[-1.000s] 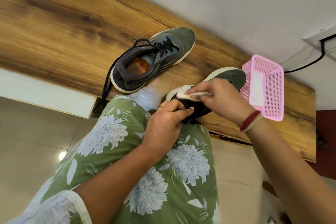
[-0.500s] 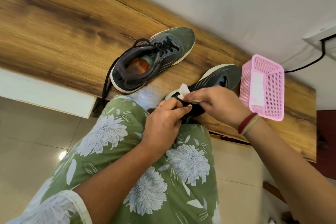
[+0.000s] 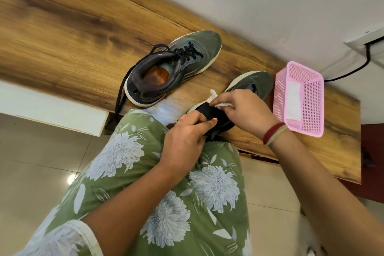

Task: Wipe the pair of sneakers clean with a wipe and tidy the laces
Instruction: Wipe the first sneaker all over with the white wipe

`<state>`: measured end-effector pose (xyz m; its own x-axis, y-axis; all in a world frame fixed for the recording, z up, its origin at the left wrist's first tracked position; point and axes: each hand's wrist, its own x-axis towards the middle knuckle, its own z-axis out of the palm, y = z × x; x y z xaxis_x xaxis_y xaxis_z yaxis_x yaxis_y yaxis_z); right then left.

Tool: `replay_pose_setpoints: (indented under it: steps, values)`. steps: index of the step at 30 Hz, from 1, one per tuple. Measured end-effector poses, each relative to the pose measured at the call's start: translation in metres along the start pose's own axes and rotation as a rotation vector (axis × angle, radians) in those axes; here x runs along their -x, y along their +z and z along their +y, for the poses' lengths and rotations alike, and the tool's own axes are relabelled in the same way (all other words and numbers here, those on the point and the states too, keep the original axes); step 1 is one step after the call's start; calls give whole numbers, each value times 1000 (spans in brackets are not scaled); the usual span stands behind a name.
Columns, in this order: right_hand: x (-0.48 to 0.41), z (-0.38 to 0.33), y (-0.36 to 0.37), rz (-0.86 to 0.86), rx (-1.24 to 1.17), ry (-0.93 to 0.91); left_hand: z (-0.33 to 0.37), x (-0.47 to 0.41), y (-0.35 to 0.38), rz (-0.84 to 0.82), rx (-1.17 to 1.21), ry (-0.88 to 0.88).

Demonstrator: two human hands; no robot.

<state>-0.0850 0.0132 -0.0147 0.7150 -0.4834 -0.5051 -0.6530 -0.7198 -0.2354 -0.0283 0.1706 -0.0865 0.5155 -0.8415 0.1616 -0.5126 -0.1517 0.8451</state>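
Observation:
Two grey-green sneakers with white soles sit on a wooden table [image 3: 62, 27]. The left sneaker [image 3: 172, 70] stands free, its black laces loose and one end hanging over the table edge. The right sneaker [image 3: 252, 85] lies near the front edge. My left hand [image 3: 187, 137] grips its dark heel collar. My right hand [image 3: 247, 112] presses a crumpled white wipe [image 3: 216, 102] against the collar, covering the shoe's middle.
A pink mesh basket [image 3: 311, 108] holding a flat white sheet stands right of the sneakers. A black cable [image 3: 357, 66] runs along the white wall behind it. My green floral-clad lap fills the foreground over a tiled floor.
My right hand has slid the wipe back from the sneaker's upper toward the heel collar, uncovering more of the toe. The left hand keeps its grip.

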Motion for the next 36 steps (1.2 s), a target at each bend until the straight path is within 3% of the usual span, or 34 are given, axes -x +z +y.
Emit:
replay_pose_setpoints:
  steps: [2,6,10,11,13,15,17,20,21,23,25,27,31,36]
  values:
    - [1,-2,-10,-95,-103,6,0,-1,0,-4,-3,-9]
    - [6,-6,1,132,61,54,-2,-1,1,-1,3,-44]
    - [12,-13,8,-38,-97,-47,-2,-2,0,1,-4,-41]
    - [7,-9,1,-25,-184,2,-2,-3,0,4,-4,-38]
    - [-2,1,-7,168,-254,124,-3,-4,1,18,-9,-30]
    - [-7,0,-4,297,-72,207,-4,-3,1,23,-21,-32]
    - [-7,-9,3,152,88,156,-4,-3,2,10,-33,-42]
    - [-2,-18,-5,-31,-220,67,-6,-4,1,-23,-51,-56]
    - [2,-18,-8,5,-290,71,-6,-6,1,-42,-56,-83]
    - [16,-15,-12,235,-426,116,-6,-7,0,-91,-73,-127]
    - [38,-15,-10,433,-792,151,-4,-5,-2,-169,-133,-118]
    - [60,-17,-3,517,-1145,210,0,-7,-4,-268,-262,-93]
    - [96,-23,14,541,-1635,333,14,-29,-15,-412,-672,102]
    - [130,-31,25,499,-1896,354,29,-50,-25,-497,-945,279]
